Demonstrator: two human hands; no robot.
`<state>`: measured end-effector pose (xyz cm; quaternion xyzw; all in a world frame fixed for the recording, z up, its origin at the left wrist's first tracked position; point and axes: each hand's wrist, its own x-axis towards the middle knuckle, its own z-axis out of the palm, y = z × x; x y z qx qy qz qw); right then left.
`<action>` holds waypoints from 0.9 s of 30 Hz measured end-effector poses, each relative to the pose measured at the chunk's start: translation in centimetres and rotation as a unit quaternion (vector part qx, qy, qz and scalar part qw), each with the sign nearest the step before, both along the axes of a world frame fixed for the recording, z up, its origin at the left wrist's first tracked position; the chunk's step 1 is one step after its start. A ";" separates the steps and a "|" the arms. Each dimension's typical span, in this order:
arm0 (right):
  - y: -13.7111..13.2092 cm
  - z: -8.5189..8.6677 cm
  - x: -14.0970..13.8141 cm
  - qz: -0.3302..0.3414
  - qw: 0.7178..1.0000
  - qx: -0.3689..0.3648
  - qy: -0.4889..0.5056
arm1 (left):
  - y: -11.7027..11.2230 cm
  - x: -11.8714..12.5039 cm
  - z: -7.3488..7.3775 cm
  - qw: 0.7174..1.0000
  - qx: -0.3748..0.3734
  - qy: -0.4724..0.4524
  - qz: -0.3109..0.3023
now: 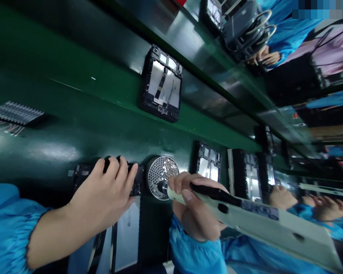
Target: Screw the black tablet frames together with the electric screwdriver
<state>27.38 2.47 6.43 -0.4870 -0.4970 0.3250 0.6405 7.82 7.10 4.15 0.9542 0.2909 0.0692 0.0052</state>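
My left hand (108,186) lies across the upper end of an opened tablet-like device (128,232), its fingers bent over the black frame. Part of that end is hidden under the hand. Below it show a pale panel and dark ribbon strips. My right hand (196,201) is wrapped around a pale electric screwdriver (254,224) with a black lever. The screwdriver slants leftward, its tip end down at a round metal dish (153,173) with a perforated surface. Small silvery screws (171,165) are gathered on the dish's right side.
A stack of similar opened devices (162,87) stands on the green bench ahead, another stack (207,161) right of the dish. More stacks (251,175) follow. A ribbed strip with wires (17,114) lies at left. Co-workers' hands (264,57) show across the line, others (282,198) at right.
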 end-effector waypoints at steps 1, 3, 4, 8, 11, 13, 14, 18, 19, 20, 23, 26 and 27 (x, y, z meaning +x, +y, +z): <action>0.0 0.0 0.0 0.001 1.000 0.001 -0.001 | -0.1 0.0 0.0 1.000 -0.001 0.005 0.001; 0.1 0.0 -0.1 0.002 1.000 0.001 -0.004 | -0.1 0.0 -0.1 1.000 -0.005 0.010 0.001; 0.1 0.1 -0.1 0.002 1.000 0.002 -0.005 | -0.1 -0.1 -0.1 1.000 -0.005 0.011 0.001; 0.0 0.1 -0.3 -0.001 1.000 -0.002 -0.001 | -0.2 -0.2 -0.2 1.000 -0.001 0.010 0.001; -0.1 0.1 -0.3 -0.001 1.000 -0.002 0.002 | -0.2 -0.2 -0.1 1.000 -0.001 0.015 0.004; -0.1 0.0 -0.2 0.001 1.000 0.001 0.001 | -0.2 -0.2 -0.1 1.000 -0.002 0.017 0.004; -0.1 0.0 -0.1 0.001 1.000 0.002 -0.001 | -0.2 -0.2 -0.1 1.000 -0.002 0.018 0.004; 0.0 0.1 0.0 0.000 1.000 0.007 -0.009 | -0.1 -0.2 0.0 1.000 -0.007 0.021 0.002; 0.1 0.1 0.0 -0.001 1.000 0.006 -0.009 | -0.1 -0.2 0.0 1.000 -0.008 0.020 0.002; 0.1 0.1 -0.1 -0.001 1.000 0.008 -0.008 | -0.1 -0.2 0.0 1.000 -0.008 0.020 0.002; 0.1 0.1 -0.2 -0.005 1.000 0.005 -0.006 | -0.1 -0.2 0.0 1.000 -0.005 0.018 0.002; 0.1 0.1 -0.2 -0.011 1.000 0.005 -0.005 | -0.2 -0.2 0.0 1.000 0.001 0.022 0.004; 0.0 0.1 -0.2 -0.012 1.000 0.004 -0.006 | -0.2 -0.2 0.0 1.000 0.002 0.023 0.004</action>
